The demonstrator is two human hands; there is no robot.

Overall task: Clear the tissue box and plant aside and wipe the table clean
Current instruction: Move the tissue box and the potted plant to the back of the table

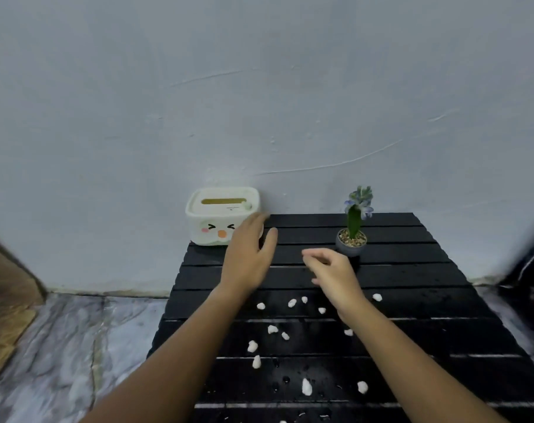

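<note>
A white tissue box (212, 215) with a cartoon face stands at the far left corner of the black slatted table (412, 279), overhanging its edge. My left hand (248, 254) is open, its fingertips touching the box's right side. A small potted plant (352, 236) with a green stem and bluish flowers stands at the far right. My right hand (331, 273) hovers open just left of the pot, fingers loosely curled, holding nothing. Several white crumbs (291, 303) and water drops lie scattered on the middle and near slats.
The table stands against a pale wall (259, 102). Grey marbled floor (61, 346) lies to the left, with a brown wooden piece (3, 315) at the far left edge. A dark object (531, 276) sits beside the table on the right.
</note>
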